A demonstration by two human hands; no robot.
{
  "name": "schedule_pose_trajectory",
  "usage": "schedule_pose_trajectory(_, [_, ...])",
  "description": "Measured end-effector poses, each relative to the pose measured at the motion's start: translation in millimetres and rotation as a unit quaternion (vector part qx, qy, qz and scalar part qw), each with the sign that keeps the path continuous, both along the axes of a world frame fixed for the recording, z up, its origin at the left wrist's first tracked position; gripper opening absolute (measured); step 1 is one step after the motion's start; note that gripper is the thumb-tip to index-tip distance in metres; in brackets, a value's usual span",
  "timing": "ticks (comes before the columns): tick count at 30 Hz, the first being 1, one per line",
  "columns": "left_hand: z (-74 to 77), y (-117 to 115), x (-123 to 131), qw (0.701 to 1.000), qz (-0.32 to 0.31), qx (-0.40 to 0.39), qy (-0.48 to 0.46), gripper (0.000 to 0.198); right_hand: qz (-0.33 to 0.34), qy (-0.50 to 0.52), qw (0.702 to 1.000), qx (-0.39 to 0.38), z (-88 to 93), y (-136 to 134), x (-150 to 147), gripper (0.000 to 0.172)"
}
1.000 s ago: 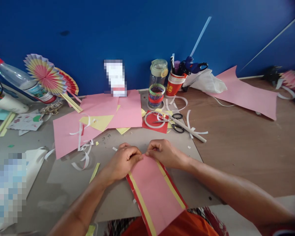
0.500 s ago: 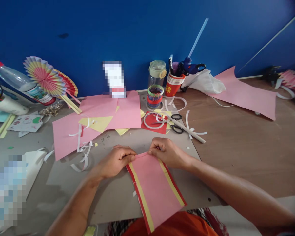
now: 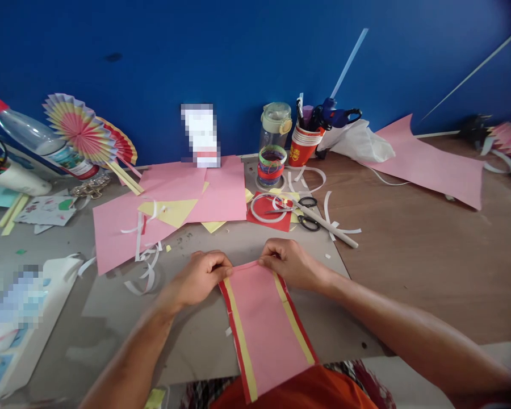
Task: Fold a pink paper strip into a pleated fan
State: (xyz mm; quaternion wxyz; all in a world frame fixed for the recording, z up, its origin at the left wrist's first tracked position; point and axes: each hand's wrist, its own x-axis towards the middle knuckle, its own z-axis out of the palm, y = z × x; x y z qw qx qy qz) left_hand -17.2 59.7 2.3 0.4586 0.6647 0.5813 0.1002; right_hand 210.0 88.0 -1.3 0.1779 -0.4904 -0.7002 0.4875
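Craft rm/classroom: blue wall (image 3: pixel 238 51), paper fans (image 3: pixel 83 130), scissors (image 3: pixel 300 213), coloured paper sheets (image 3: pixel 221 193), scraps on worktable (image 3: pixel 409 244)

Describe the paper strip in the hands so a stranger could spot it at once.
Start at the grey mat on the table before the blue wall. At its near edge, the left hand and right hand pinch the far end of the layered strip. Unlike the plain pink sheets behind, it has yellow and red bands along both long edges.

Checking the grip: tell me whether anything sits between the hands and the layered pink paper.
Nothing visible does. The left hand and right hand both pinch the far edge of the layered pink paper directly.
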Motion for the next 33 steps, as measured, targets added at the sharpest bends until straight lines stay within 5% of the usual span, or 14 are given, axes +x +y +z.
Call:
schedule_pose_trajectory(20, [8.8,-3,11,0.997,0.03,0.071,0.026,0.016,-0.02,0.003,1.0,0.012,-8.1,2,0,0.012])
schedule_pose_trajectory(33, [11.3,4,-5,0.997,-0.045,0.056,-0.024,0.037,-0.024,0.019,0.999,0.018,-10.1,2,1,0.012])
